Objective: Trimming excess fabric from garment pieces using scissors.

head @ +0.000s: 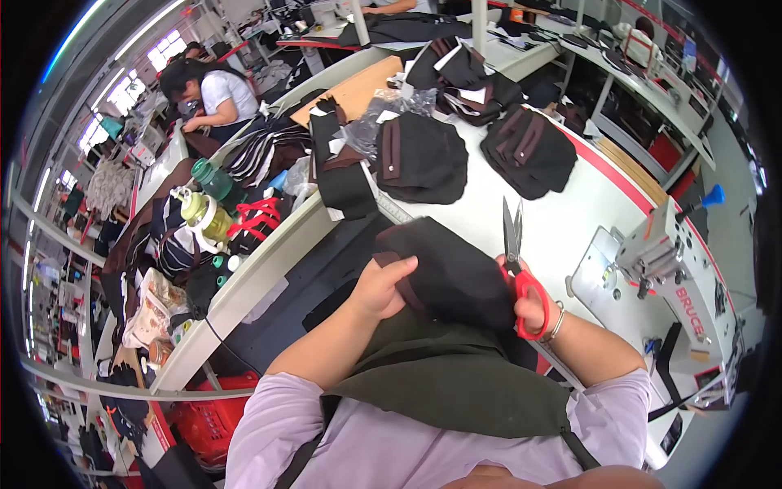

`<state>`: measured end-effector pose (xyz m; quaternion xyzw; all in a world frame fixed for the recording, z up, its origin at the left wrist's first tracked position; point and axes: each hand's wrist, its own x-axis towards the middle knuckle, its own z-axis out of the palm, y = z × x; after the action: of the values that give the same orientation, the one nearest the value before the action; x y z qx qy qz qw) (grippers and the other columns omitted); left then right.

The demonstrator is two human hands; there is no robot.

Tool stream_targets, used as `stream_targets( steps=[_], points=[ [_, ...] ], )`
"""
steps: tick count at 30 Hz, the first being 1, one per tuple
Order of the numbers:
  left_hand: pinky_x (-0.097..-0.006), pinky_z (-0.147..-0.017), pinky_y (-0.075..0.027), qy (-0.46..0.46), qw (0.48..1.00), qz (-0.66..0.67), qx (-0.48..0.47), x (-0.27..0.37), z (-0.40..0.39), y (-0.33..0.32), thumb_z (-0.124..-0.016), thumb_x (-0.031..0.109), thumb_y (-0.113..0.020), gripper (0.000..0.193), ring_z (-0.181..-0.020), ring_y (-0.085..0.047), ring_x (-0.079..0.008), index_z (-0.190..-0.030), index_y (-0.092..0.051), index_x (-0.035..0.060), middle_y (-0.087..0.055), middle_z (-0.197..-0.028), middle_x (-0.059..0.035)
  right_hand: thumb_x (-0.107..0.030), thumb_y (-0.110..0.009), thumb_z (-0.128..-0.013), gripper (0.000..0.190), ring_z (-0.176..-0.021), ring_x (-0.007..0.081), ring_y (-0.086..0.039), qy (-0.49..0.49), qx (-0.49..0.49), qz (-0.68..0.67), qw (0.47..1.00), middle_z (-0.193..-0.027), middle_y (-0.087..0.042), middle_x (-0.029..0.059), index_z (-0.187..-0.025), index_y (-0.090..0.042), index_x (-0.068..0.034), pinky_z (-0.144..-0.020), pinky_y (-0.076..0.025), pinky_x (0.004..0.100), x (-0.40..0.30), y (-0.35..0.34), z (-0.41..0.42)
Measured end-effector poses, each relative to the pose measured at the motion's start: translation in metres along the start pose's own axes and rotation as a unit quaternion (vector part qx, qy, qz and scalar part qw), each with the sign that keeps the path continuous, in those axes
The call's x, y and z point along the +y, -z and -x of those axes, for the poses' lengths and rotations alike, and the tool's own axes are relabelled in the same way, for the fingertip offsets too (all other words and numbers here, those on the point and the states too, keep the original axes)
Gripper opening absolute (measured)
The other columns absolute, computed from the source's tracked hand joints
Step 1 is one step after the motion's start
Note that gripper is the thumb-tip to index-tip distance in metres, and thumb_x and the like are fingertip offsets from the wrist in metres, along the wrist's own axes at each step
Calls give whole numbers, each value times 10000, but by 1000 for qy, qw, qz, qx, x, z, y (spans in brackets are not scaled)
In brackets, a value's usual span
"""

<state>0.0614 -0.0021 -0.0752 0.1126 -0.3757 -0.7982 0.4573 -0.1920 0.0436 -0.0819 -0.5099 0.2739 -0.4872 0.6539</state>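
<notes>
Between my hands is a black fabric piece (455,269) with a dark brown part along its left side. My left hand (382,287) grips its left edge, thumb on top. My right hand (531,308) has red-handled scissors (533,299) in it, blades pointing away from me and slightly parted, and also meets the fabric's right edge; how its fingers hold the cloth is partly hidden. Beyond, on the white table (473,214), lie two stacks of black pieces with brown zipper-like strips, one at the left (421,156) and one at the right (530,151).
A Bruce sewing machine (678,263) stands at the right. Black cut pieces (348,189) lie on the table's left part. Bottles (208,214) and cloth fill a side surface at the left. A co-worker (214,95) sits at the upper left, another person (641,46) at the upper right.
</notes>
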Motion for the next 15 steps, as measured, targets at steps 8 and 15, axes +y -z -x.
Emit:
stream_targets(
  steps=[8,15],
  points=[
    [-318,-924,-416,181,957,-192,-121,-4,-15,-39,-866,64,-534,387,-1049,-554,-193,-1228,-481,-63,-579,-1147,-130,-204,-699,-737,575,-824,126,-504,-41,22,-122,991,-915,-508,39,-1194,-358,-133,-716,-413,242,-6,9,17],
    [-269,-839,-442,109,925,-348,111,-39,-12,-38,-893,62,-507,216,-931,-565,-135,-1080,-562,-32,-614,-1007,-59,92,-653,-709,505,-799,104,-461,5,99,136,986,-871,-462,28,-1113,-395,-69,-725,-389,234,-10,8,25]
  ],
)
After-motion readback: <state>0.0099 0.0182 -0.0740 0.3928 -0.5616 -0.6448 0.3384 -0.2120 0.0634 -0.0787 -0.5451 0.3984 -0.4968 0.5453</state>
